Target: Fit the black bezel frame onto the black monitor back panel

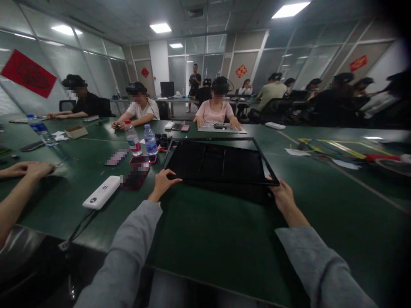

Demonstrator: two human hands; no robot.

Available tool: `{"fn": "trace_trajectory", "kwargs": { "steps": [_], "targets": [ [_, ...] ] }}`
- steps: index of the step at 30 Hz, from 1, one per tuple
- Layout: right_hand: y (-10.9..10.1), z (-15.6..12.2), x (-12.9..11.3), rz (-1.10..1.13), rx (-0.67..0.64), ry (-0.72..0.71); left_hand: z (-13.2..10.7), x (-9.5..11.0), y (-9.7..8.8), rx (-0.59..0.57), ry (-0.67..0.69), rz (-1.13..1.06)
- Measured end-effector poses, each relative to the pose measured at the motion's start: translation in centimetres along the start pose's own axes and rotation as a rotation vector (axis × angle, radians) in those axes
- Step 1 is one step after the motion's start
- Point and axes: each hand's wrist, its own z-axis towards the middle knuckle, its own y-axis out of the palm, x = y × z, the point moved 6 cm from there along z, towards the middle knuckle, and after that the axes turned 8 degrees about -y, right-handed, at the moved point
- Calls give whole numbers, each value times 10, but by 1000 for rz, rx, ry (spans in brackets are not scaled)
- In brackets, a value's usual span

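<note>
A thin black rectangular frame [226,182], like a screen bezel, is tilted above the green table in front of me. My left hand [163,184] pinches its near left corner between thumb and fingers. At the near right corner, my right hand [284,197] grips the frame, its fingers partly hidden behind the edge. Through the frame's opening shows a dark panel [189,160] with a raised rectangular outline in its middle. Whether the panel touches the frame I cannot tell.
Left of the frame are a white power bank [102,192] with a cable, phones and two water bottles [150,140]. Another person's hands [37,170] rest at far left. A person in pink [215,112] sits opposite. Yellow strips and cables [334,147] lie right.
</note>
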Motion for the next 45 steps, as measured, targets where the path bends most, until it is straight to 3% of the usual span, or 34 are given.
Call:
{"fn": "trace_trajectory", "kwargs": {
  "steps": [6, 10, 12, 15, 19, 24, 29, 33, 45],
  "targets": [
    [11, -5, -1, 201, 5, 150, 11, -5, 12, -43, 39, -7],
    [10, -4, 2, 187, -21, 219, 9, -3, 15, -96, 36, 27],
    [12, -2, 2, 106, -96, 184, 7, 1, 15, -111, 46, 75],
    [18, -1, -2, -71, -214, 18, 3, 8, 16, -106, 100, 149],
    [21, -1, 0, -317, -170, -210, 0, 13, 17, -118, 174, 234],
    [20, 1, 7, -410, -133, -346, -9, 14, 12, -106, 252, 310],
    [23, 4, 9, -475, -195, -377, -32, 11, 7, -187, 302, 315],
    [27, 2, 9, -498, -223, -386, -44, 9, -1, -172, 302, 311],
    [15, -18, -4, -503, -176, -393, -42, 14, -3, -123, 319, 309]
  ]
}}
